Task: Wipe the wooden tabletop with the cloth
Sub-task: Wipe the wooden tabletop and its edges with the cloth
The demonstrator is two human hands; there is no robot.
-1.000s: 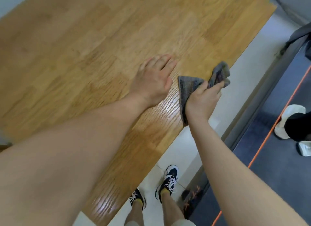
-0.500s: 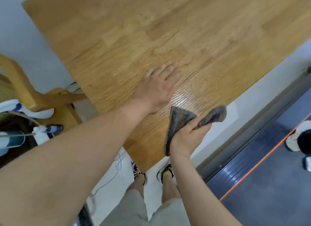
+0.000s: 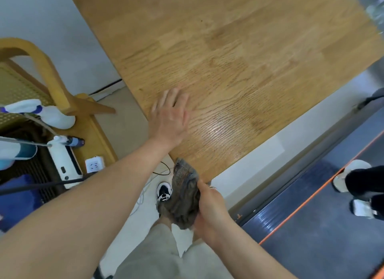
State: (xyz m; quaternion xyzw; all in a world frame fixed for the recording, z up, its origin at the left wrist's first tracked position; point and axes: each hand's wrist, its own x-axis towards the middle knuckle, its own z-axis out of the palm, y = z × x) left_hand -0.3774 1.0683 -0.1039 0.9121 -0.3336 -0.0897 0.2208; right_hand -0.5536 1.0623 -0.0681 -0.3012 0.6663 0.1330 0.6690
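**Cloth at the near corner of the table**

At far left stands one wooden chair (image 3: 47,75), with one white power strip (image 3: 94,164) on the pale floor (image 3: 124,120) beside it. The left hand (image 3: 169,117) lies flat, fingers spread, on the wooden tabletop (image 3: 239,60). One grey cloth (image 3: 184,195) hangs off the table's near corner, its long axis running from that corner down toward the person. The right hand (image 3: 212,211) grips its bunched lower end. Further right, a dark mat (image 3: 322,237) with an orange line.
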